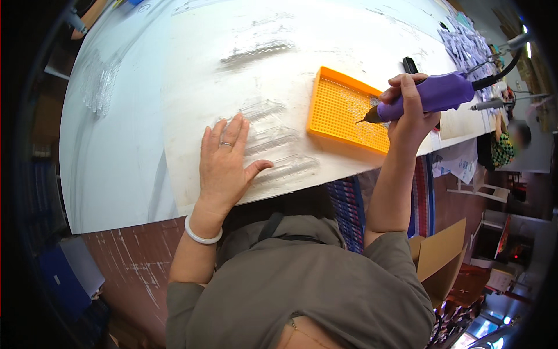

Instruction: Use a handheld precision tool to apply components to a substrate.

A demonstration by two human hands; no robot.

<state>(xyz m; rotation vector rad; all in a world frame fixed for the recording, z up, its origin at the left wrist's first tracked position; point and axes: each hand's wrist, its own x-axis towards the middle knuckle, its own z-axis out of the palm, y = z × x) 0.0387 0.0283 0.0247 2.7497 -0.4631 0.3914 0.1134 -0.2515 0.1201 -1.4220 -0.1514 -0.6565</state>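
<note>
My left hand (224, 166) lies flat on the table with fingers stretched and the thumb apart. Its fingertips reach the left ends of clear plastic strips, one nearest me (290, 168), a middle strip (270, 141) and a farther strip (263, 109). Whether the fingers press on them or only rest beside them, I cannot tell. In my right hand (410, 119) is a purple electric screwdriver (439, 93), gripped round its body. Its thin bit points left, above an orange perforated tray (315, 104). Small shiny pieces, too small to name, lie inside the tray.
More clear plastic strips lie farther back (258, 52) and a stack of them at the left (100, 87). Behind the tray is a black object (409, 65). A pale purple heap (465, 43) covers the far right corner. The screwdriver's cord (504, 68) rises right; a cardboard box (442, 253) stands below.
</note>
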